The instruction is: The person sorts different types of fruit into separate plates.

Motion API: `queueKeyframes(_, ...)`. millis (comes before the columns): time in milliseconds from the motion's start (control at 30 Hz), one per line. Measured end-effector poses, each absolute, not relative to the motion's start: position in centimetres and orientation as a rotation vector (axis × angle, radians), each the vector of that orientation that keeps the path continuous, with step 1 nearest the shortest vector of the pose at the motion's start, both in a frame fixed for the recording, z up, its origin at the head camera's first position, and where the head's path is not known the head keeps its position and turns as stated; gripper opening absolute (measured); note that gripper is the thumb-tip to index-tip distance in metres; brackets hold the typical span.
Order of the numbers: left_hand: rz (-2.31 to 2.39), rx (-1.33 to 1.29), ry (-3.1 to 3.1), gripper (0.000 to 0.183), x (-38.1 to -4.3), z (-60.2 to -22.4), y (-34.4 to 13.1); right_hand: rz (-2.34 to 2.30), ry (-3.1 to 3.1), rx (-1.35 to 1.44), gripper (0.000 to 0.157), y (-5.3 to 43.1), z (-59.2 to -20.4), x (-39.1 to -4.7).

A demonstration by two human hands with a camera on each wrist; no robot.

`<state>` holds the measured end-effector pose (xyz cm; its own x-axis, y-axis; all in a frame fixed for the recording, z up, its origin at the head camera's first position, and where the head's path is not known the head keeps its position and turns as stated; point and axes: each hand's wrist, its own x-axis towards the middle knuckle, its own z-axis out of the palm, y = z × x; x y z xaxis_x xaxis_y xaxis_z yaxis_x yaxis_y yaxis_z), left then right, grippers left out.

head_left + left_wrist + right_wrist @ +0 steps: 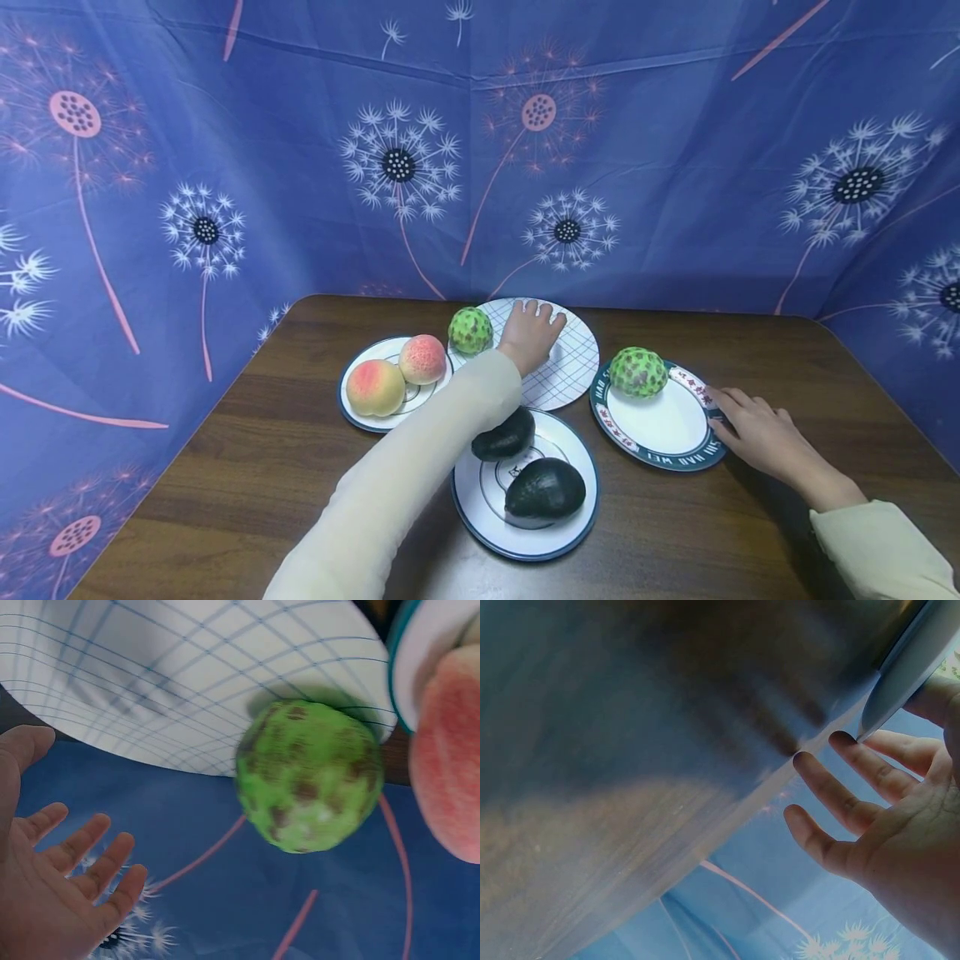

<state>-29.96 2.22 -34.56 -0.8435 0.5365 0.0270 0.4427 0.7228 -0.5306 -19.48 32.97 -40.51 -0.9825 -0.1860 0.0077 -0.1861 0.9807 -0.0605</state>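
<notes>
My left hand (530, 337) is over a white plate with blue crossed lines (570, 367), its fingers spread with nothing held. A green, dark-spotted round fruit (311, 776) lies at that plate's left edge, beside the hand and apart from it. My right hand (765, 437) is at the right rim of a white plate with a dark green, lettered border (671, 425). Its fingertips touch the rim, and in the right wrist view the thumb reaches behind the plate's edge. A second green spotted fruit (638, 372) sits on this plate's far left part.
Two peaches (375, 387) lie on a blue-rimmed plate (360, 422) at the left. Nearer, two dark avocados (545, 489) rest on another blue-rimmed plate (517, 546), partly under my left sleeve (420, 475). A blue dandelion-print cloth (300, 150) hangs behind the wooden table (247, 475).
</notes>
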Motion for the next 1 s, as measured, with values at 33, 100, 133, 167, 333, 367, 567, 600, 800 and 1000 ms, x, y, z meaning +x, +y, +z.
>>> queueKeyframes(33,0.772,-0.779,-2.752,0.052,-30.1,-34.6,1.9,0.095,-3.124,0.294,0.056,33.0,-40.5,-19.5)
queueKeyframes(100,0.758,-0.759,-2.762,0.052,-30.3,-34.5,1.3,0.093,-3.120,0.297,0.056,33.0,-40.5,-19.4)
queueKeyframes(133,0.747,-0.751,-2.768,0.051,-30.4,-34.5,1.0,0.092,-3.118,0.299,0.055,33.0,-40.6,-19.4)
queueKeyframes(167,0.738,-0.742,-2.775,0.051,-30.5,-34.5,0.7,0.093,-3.116,0.301,0.055,32.9,-40.6,-19.4)
queueKeyframes(333,0.696,-0.704,-2.803,0.052,-31.2,-34.6,-1.0,0.093,-3.113,0.304,0.055,33.0,-40.6,-19.4)
queueKeyframes(367,0.692,-0.697,-2.810,0.053,-31.3,-34.5,-1.3,0.093,-3.113,0.303,0.055,33.0,-40.7,-19.4)
queueKeyframes(567,0.697,-0.648,-2.849,0.056,-31.7,-34.4,-3.3,0.106,-3.118,0.301,0.056,33.0,-40.6,-19.4)
queueKeyframes(600,0.698,-0.639,-2.856,0.057,-31.8,-34.3,-3.6,0.110,-3.118,0.303,0.056,33.1,-40.6,-19.3)
queueKeyframes(800,0.672,-0.603,-2.894,0.060,-32.0,-34.3,-4.9,0.118,-3.126,0.304,0.057,33.1,-40.4,-19.3)
queueKeyframes(1000,0.658,-0.591,-2.905,0.062,-32.2,-34.6,-5.8,0.110,-3.126,0.300,0.056,33.0,-40.4,-19.3)
